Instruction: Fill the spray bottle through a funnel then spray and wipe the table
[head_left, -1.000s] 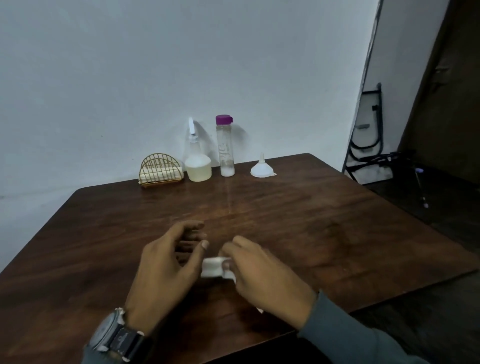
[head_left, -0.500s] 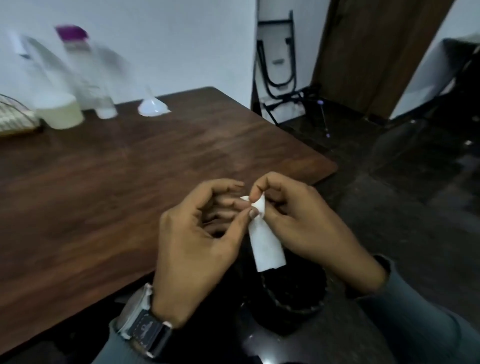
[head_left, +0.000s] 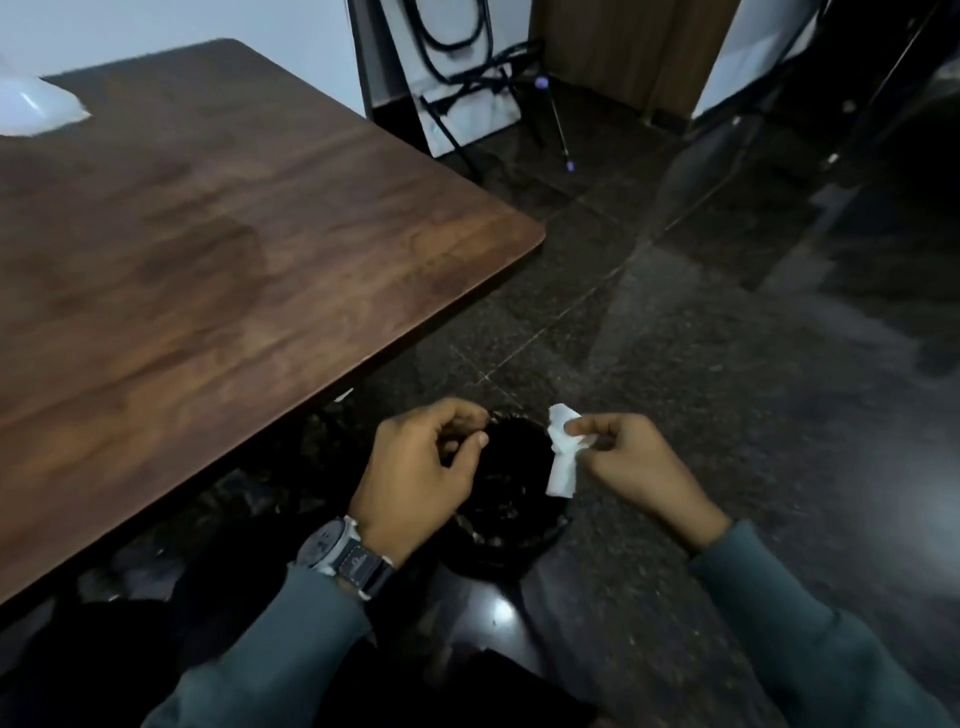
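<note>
My right hand (head_left: 631, 462) pinches a folded white tissue (head_left: 562, 457) that hangs over the right rim of a black waste bin (head_left: 511, 525) on the floor. My left hand (head_left: 423, 467), with a wristwatch, hovers over the bin's left side with curled fingers and holds nothing. The dark wooden table (head_left: 218, 249) lies to the left. Only the white funnel (head_left: 31, 106) shows at its far left edge, blurred. The spray bottle and the water bottle are out of view.
A dark speckled stone floor (head_left: 727, 364) spreads to the right of the table. A folded black metal frame (head_left: 462, 78) leans against the white wall beyond the table's far corner, beside a wooden door (head_left: 623, 47).
My view has swung right and down, off the table to the floor bin. Both hands carried the tissue from the tabletop to above the bin; my left hand has let go of it.
</note>
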